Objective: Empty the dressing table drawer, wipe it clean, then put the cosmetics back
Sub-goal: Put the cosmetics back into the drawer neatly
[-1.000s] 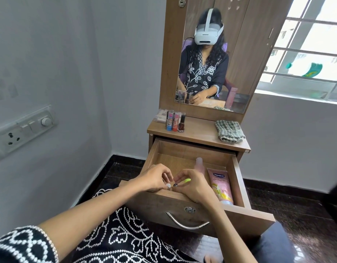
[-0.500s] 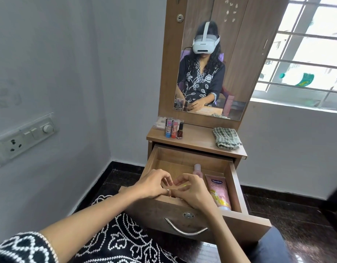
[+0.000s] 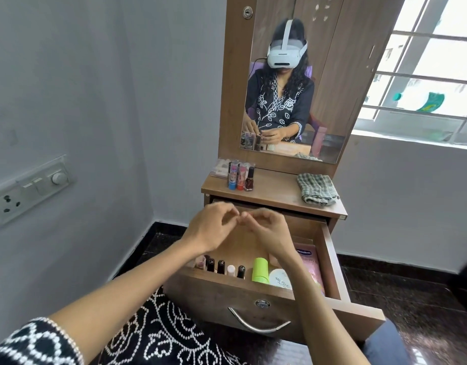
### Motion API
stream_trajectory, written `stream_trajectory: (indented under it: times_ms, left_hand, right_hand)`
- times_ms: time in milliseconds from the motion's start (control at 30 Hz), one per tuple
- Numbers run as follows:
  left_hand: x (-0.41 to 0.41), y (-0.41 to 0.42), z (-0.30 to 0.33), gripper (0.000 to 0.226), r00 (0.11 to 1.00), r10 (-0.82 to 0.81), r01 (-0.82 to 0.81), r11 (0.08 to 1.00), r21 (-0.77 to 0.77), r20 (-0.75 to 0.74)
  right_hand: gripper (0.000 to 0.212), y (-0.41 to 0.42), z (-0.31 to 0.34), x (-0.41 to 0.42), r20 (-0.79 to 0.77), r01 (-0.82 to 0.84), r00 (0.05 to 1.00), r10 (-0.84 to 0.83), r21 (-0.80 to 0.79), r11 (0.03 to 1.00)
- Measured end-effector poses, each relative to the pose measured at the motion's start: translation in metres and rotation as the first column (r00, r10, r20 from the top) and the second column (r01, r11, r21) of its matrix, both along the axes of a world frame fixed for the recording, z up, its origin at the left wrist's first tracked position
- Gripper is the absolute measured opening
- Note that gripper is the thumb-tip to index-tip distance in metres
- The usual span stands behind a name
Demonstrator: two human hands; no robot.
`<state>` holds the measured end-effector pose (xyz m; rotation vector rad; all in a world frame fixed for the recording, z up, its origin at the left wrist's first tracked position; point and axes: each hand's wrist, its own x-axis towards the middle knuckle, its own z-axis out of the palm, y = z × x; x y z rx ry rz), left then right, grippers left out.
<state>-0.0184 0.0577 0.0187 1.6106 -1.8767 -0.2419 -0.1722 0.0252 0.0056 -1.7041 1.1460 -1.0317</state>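
Above open drawer [image 3: 329,262], both hands' [image 3: 214,227] fingertips meet, grip contents unclear.

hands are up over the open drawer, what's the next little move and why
Probably reach the right hand to the dark red nail polish bottle on the wooden tabletop and bring it down: a row of small bottles already stands in the wooden drawer, while tabletop cosmetics remain.

Home bedroom corner: mirrored dressing table [image 3: 272,191], cosmetics, barred window [image 3: 422,75].
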Motion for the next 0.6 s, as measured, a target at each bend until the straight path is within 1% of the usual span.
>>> stream_trajectory:
  times_ms: [67, 100, 133, 200, 300, 367, 400, 467, 533, 600]
  left_hand:
    - [0.003, -0.019, 0.007, 0.021, 0.996, 0.066, -0.070, 0.996, -0.064, -0.059]
    - [0.003, -0.029, 0.011, 0.021, 0.992, 0.095, -0.104, 0.990, -0.094, -0.088]
    - [0.004, -0.038, 0.015, 0.023, 0.986, 0.128, -0.141, 0.983, -0.117, -0.111]
    - [0.004, -0.053, 0.023, 0.033, 0.973, 0.194, -0.211, 0.966, -0.151, -0.125]
    - [0.004, -0.069, 0.027, 0.053, 0.966, 0.251, -0.257, 0.954, -0.154, -0.055]
    - [0.005, -0.078, 0.026, 0.063, 0.962, 0.273, -0.268, 0.954, -0.133, 0.023]
    - [0.005, -0.082, 0.026, 0.066, 0.959, 0.278, -0.269, 0.955, -0.126, 0.062]
    - [0.004, -0.087, 0.026, 0.068, 0.953, 0.272, -0.258, 0.959, -0.117, 0.133]
    - [0.002, -0.089, 0.027, 0.064, 0.951, 0.248, -0.229, 0.966, -0.120, 0.185]
    - [-0.001, -0.088, 0.028, 0.055, 0.955, 0.232, -0.206, 0.967, -0.148, 0.184]
  right_hand:
    - [0.008, -0.015, 0.017, 0.010, 0.070, 0.012, 0.998, -0.011, -0.011, 1.000]
    - [0.004, -0.023, 0.026, 0.014, 0.075, 0.027, 0.997, -0.025, -0.029, 0.999]
    - [0.008, -0.031, 0.034, 0.018, 0.064, 0.046, 0.997, -0.043, -0.050, 0.998]
    - [0.022, -0.048, 0.047, 0.026, 0.029, 0.085, 0.996, -0.082, -0.100, 0.991]
    - [0.042, -0.070, 0.055, 0.036, -0.138, 0.142, 0.974, -0.180, -0.248, 0.958]
    - [0.049, -0.081, 0.055, 0.042, -0.273, 0.115, 0.939, -0.211, -0.328, 0.938]
    - [0.051, -0.084, 0.053, 0.044, -0.328, 0.095, 0.920, -0.214, -0.343, 0.935]
    - [0.052, -0.087, 0.051, 0.046, -0.398, 0.056, 0.894, -0.206, -0.357, 0.932]
    - [0.046, -0.087, 0.049, 0.047, -0.432, 0.027, 0.878, -0.207, -0.386, 0.922]
    - [0.040, -0.087, 0.051, 0.048, -0.435, 0.022, 0.873, -0.220, -0.416, 0.909]
